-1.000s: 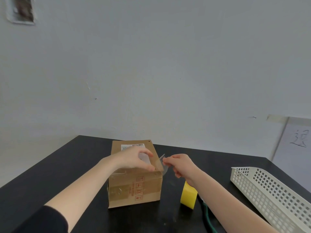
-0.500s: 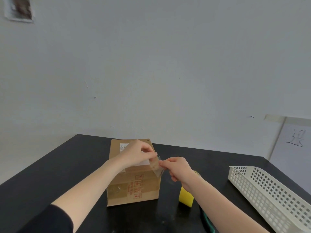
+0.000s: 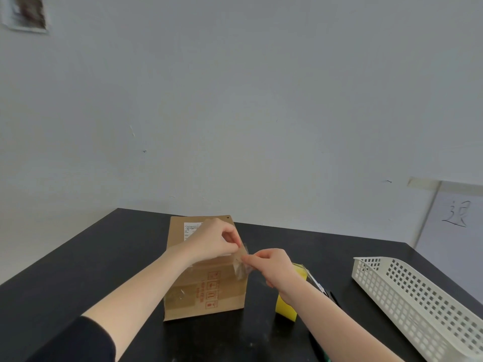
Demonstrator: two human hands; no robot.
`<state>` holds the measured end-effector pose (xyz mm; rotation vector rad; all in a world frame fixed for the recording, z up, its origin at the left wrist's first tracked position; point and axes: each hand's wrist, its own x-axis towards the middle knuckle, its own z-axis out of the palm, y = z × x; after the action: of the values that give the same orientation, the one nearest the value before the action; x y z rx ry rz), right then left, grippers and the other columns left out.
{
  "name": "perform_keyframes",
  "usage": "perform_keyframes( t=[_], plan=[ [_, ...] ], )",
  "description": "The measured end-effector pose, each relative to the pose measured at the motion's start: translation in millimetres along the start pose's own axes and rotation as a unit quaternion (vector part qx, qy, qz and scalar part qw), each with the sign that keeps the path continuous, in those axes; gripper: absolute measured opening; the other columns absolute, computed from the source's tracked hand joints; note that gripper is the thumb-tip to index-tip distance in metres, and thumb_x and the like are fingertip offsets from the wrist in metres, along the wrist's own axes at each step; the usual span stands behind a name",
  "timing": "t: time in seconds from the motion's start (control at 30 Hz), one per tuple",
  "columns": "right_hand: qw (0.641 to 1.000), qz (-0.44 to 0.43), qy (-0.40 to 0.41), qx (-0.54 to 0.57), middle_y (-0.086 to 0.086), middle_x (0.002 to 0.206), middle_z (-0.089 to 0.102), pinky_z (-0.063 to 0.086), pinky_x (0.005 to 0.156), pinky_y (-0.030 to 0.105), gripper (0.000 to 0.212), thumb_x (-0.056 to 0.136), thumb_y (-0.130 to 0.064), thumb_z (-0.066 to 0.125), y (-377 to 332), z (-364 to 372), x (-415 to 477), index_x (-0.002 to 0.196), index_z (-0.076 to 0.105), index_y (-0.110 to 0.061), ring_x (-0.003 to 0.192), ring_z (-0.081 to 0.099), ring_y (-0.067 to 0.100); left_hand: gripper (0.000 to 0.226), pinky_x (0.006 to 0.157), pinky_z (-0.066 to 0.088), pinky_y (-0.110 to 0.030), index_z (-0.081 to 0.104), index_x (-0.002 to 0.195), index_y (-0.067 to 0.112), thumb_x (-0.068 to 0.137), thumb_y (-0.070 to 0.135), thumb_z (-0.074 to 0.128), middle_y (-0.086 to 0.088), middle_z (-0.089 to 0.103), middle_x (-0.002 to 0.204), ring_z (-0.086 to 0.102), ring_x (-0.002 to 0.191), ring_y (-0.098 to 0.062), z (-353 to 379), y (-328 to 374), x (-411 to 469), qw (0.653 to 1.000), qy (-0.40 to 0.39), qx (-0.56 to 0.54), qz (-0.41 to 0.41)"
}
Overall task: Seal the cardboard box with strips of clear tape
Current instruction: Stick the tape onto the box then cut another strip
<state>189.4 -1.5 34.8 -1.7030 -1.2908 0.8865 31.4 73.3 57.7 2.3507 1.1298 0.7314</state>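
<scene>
- Nearest the camera, a black sleeve covers the left upper arm; both forearms are bare and reach forward over a black table.
- Under the right forearm stands a yellow object, partly hidden by the arm, so what it is cannot be told. A dark item lies just beside it, too hidden to name.
- The cardboard box stands on the table between the two arms, its flaps down. Its near face carries a column of red handling symbols and a line of red print beside them, too small to read. A patch of older clear tape shines on the lower left of that face.
- A strip of clear tape, crumpled and glinting, hangs at the box's top right near corner, between the two hands.
- The right hand is just to the right of the box and pinches the strip between thumb and forefinger, the other fingers curled under.
- The left hand lies over the box's top and pinches the strip's upper end at that same corner; the two hands' fingertips are almost touching.
- On the box's top, behind the left hand, is a white shipping label with fine print that cannot be read.
- A white perforated basket sits on the table well to the right.
- On the far wall, a pale board at the right bears one handwritten character, and a blurred paper hangs at the upper left.
</scene>
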Motion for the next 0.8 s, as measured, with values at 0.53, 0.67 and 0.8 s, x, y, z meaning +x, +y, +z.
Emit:
perform_keyframes(
  t=[0.53, 0.67, 0.8],
  plan=[
    [0.996, -0.057, -0.023, -0.065, -0.001, 0.073, 0.062, 0.042, 0.058, 0.019, 0.034, 0.087, -0.047, 0.064, 12.9, 1.8, -5.6, 0.080, 0.076, -0.016, 0.064, 0.049, 0.008, 0.005, 0.066, 0.050, -0.015, 0.071, 0.078, 0.027, 0.081, 0.026, 0.067, 0.013, 0.067, 0.080, 0.063, 0.080, -0.004, 6.0, 0.7, -0.2, 0.999, -0.020, 0.019, -0.026],
    [0.997, -0.034, -0.017, -0.061, 0.000, 0.072, 0.061, 0.039, 0.052, 0.018, 0.033, 0.085, -0.049, 0.066, 14.7, 4.5, -2.2, 0.077, 0.076, -0.018, 0.057, 0.044, 0.007, 0.006, 0.065, 0.050, -0.016, 0.071, 0.083, 0.024, 0.078, 0.026, 0.071, 0.012, 0.067, 0.081, 0.064, 0.079, -0.005, 9.8, -1.1, 0.4, 0.998, -0.009, 0.019, -0.051],
    [0.998, -0.017, -0.018, -0.057, 0.003, 0.069, 0.059, 0.035, 0.044, 0.018, 0.038, 0.082, -0.050, 0.069, 13.0, 0.1, 0.0, 0.085, 0.074, -0.012, 0.042, 0.039, 0.007, 0.014, 0.065, 0.052, -0.019, 0.069, 0.087, 0.027, 0.075, 0.030, 0.074, 0.011, 0.065, 0.083, 0.062, 0.079, -0.005, 8.1, -4.0, 0.1, 0.997, -0.011, 0.022, -0.072]
  ],
)
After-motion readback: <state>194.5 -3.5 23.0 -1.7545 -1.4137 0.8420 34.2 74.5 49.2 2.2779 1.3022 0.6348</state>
